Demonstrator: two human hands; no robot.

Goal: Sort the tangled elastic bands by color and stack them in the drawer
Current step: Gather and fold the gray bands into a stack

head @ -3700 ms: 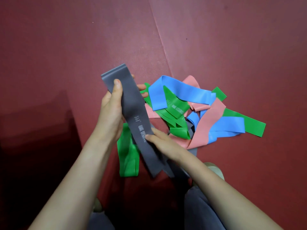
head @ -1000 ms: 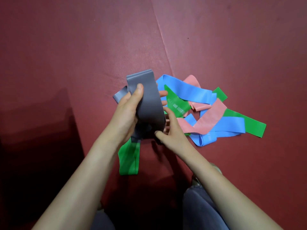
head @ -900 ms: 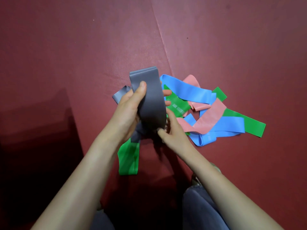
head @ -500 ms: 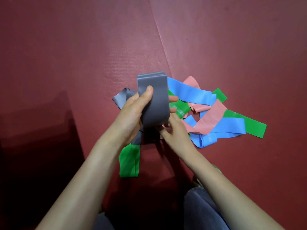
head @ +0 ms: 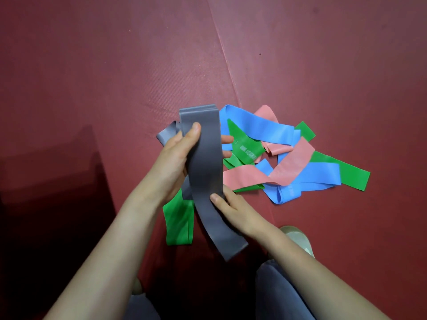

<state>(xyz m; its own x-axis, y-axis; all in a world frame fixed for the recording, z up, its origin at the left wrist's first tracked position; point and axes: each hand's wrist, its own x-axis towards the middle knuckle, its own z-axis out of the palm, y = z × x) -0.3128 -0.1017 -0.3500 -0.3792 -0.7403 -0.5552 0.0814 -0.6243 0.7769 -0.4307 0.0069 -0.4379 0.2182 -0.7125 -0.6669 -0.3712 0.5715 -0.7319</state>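
I see both hands holding grey bands: right hand (head: 233,210) grip pinching one hanging grey band (head: 208,176), left hand (head: 178,158) grip clamping the stack. Beyond, on the red floor mat (head: 115,77), one tangled pile (head: 277,155) of green, pink, blue bands.

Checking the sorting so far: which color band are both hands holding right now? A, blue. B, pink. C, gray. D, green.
C: the left hand and right hand both grip the gray band; the other colors lie on the red mat.
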